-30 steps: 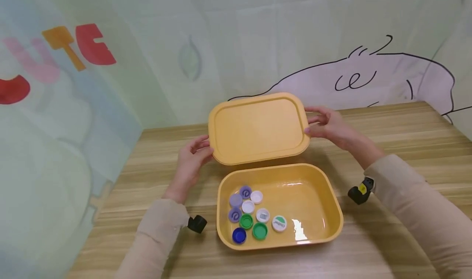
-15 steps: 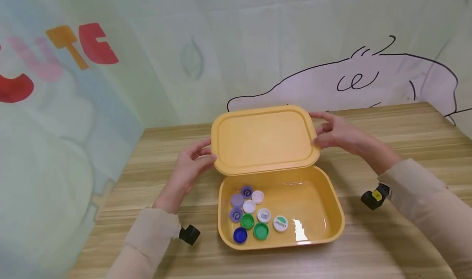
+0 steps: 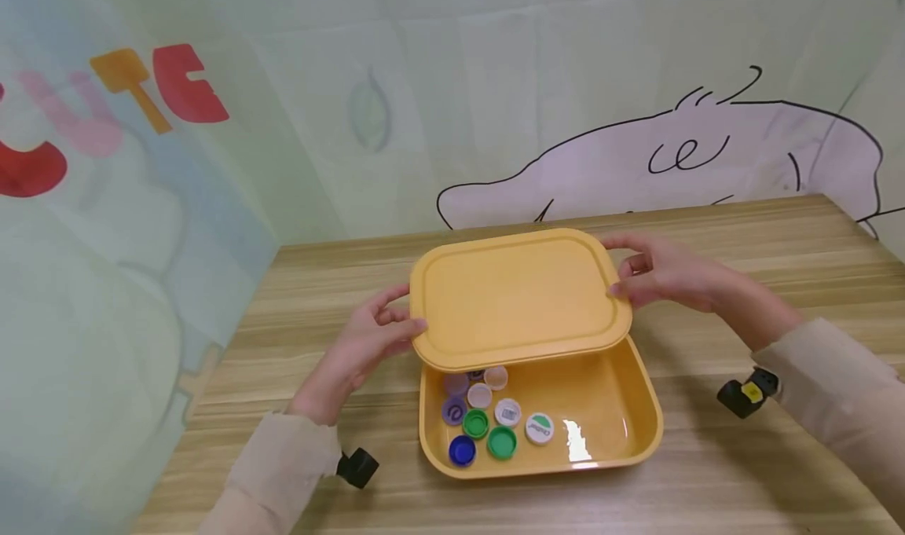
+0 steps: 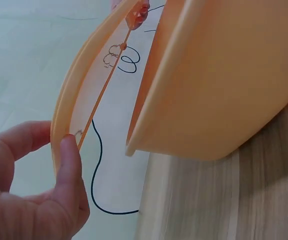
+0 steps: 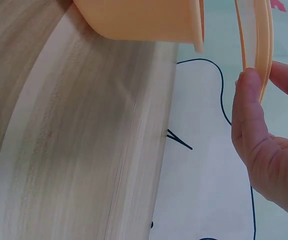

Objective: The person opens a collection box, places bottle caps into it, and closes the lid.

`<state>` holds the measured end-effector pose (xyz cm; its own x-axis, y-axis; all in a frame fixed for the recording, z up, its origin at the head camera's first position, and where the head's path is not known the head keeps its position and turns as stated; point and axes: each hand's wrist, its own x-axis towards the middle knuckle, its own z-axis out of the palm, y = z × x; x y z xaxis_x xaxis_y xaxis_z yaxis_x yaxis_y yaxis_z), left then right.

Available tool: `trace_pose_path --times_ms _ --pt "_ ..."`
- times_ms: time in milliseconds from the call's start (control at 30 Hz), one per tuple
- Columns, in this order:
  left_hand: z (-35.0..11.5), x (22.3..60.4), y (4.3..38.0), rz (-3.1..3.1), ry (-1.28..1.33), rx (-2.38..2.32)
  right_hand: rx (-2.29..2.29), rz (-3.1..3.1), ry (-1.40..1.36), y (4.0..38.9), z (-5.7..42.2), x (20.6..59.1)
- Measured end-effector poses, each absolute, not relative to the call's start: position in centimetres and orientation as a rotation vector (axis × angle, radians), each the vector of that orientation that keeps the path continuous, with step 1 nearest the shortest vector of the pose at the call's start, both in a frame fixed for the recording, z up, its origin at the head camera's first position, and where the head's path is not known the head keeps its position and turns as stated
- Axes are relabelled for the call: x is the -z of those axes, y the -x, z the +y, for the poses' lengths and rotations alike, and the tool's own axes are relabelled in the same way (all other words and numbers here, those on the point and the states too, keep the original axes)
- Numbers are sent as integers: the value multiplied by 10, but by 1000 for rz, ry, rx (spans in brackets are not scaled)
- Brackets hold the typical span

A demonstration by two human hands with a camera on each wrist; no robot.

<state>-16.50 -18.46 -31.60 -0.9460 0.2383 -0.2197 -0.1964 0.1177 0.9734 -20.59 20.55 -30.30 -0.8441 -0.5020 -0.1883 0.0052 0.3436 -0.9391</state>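
Note:
A yellow lid [image 3: 519, 299] with rounded corners is held above the back half of a matching yellow box [image 3: 654, 429]. My left hand [image 3: 368, 338] pinches the lid's left edge between thumb and fingers. On the opposite edge, my right hand [image 3: 668, 276] grips it the same way. Both wrist views show a gap between the lid [image 4: 66, 100] and the rim of the box [image 5: 149, 20]. Bottle caps lie in the box's left part: a blue cap [image 3: 463, 450], green caps [image 3: 502, 442], white caps [image 3: 540, 429] and purple caps [image 3: 455, 411]. The lid partly covers the rearmost ones.
The box stands on a wood-grain table [image 3: 707, 488]. Behind the table's back edge hangs a pale printed cloth [image 3: 467, 103], which also runs along the left side. Black wrist mounts [image 3: 358, 467] stick out under both sleeves.
Both hands have brought the lid down and toward the front, from behind the box to over its rear half. The box and caps have stayed in place.

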Motion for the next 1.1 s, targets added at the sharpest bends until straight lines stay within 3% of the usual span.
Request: trace_pose_path --times_ms 633,1100 --pt "-178 326 149 2206 -39 -1671 1454 2079 207 183 205 311" --pt "-177 328 144 2311 -128 -1439 1376 2155 260 165 203 319"
